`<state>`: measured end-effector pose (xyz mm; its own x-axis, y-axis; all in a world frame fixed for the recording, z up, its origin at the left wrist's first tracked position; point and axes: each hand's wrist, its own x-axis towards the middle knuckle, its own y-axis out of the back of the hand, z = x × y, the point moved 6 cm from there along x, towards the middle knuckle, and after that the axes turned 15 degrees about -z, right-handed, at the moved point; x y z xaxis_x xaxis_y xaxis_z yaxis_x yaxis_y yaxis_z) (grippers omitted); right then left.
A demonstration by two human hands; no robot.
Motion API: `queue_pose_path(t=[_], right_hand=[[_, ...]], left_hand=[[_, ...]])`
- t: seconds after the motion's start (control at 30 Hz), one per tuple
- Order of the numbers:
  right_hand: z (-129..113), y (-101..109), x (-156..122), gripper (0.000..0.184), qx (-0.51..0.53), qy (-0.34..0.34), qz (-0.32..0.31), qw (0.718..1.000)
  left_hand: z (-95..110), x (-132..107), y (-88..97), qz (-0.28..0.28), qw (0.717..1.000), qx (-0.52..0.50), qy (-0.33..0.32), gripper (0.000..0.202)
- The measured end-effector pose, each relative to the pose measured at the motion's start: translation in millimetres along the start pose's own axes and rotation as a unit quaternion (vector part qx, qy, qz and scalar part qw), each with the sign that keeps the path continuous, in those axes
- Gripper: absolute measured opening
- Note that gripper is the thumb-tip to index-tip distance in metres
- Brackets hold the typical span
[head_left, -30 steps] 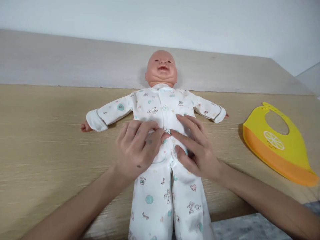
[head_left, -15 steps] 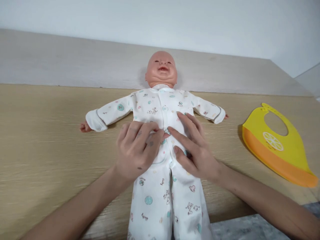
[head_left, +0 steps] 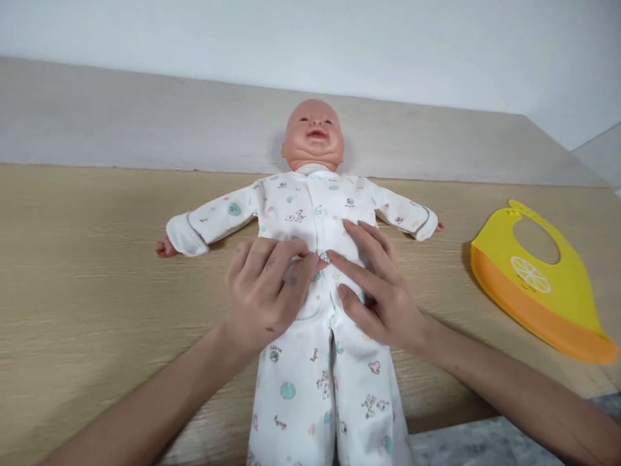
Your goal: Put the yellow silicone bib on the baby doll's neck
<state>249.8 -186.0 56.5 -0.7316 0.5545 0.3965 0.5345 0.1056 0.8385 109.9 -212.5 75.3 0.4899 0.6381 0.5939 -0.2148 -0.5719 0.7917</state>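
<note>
A baby doll [head_left: 314,136] lies on its back, arms spread, dressed in a white printed romper [head_left: 291,388] with a front opening down the middle. At its belly, my left hand [head_left: 266,285] is closed, thumb and forefinger pinching the romper's front edge. My right hand [head_left: 381,291] lies on the other side of the belly with fingers spread, its forefinger tip close to the left thumb. Whatever lies under my fingers at the opening is hidden.
A yellow bib [head_left: 538,285] with an orange pocket lies on the wooden table [head_left: 97,259] at the right. Behind the doll's head runs a pale raised ledge [head_left: 145,123] against a white wall. Grey patterned floor shows at the bottom right.
Almost nothing differs. The romper's front has shifted very slightly under my fingers, while both hands keep their place.
</note>
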Motion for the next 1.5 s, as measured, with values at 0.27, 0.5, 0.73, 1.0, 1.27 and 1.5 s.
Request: queue_pose_path(t=[0.27, 0.5, 0.73, 1.0, 1.27, 1.5], right_hand=[[0.6, 0.0, -0.3, 0.048, 0.007, 0.000, 0.004, 1.000], [-0.5, 0.7, -0.4, 0.050, 0.011, 0.006, 0.011, 1.000], [-1.0, 0.9, -0.5, 0.050, 0.008, 0.009, 0.019, 1.000], [0.1, 0.8, -0.8, 0.049, 0.000, 0.001, 0.010, 1.000], [-1.0, 1.1, -0.3, 0.048, -0.005, 0.009, 0.016, 1.000], [-0.6, 0.8, -0.2, 0.045, -0.010, 0.008, 0.018, 1.000]], left_hand=[[-0.8, -1.4, -1.2, -0.003, 1.000, -0.009, -0.002, 0.015], [-3.0, -1.5, -4.8, -0.007, 0.999, -0.044, 0.009, 0.010], [-3.0, -0.2, -5.6, -0.003, 0.998, -0.057, 0.015, 0.011], [-3.4, -1.5, -6.8, -0.007, 0.998, -0.057, 0.015, 0.010], [-3.2, -1.1, -6.9, -0.013, 0.998, -0.061, 0.014, 0.011], [-2.9, -0.2, -6.1, -0.007, 0.998, -0.062, 0.013, 0.011]])
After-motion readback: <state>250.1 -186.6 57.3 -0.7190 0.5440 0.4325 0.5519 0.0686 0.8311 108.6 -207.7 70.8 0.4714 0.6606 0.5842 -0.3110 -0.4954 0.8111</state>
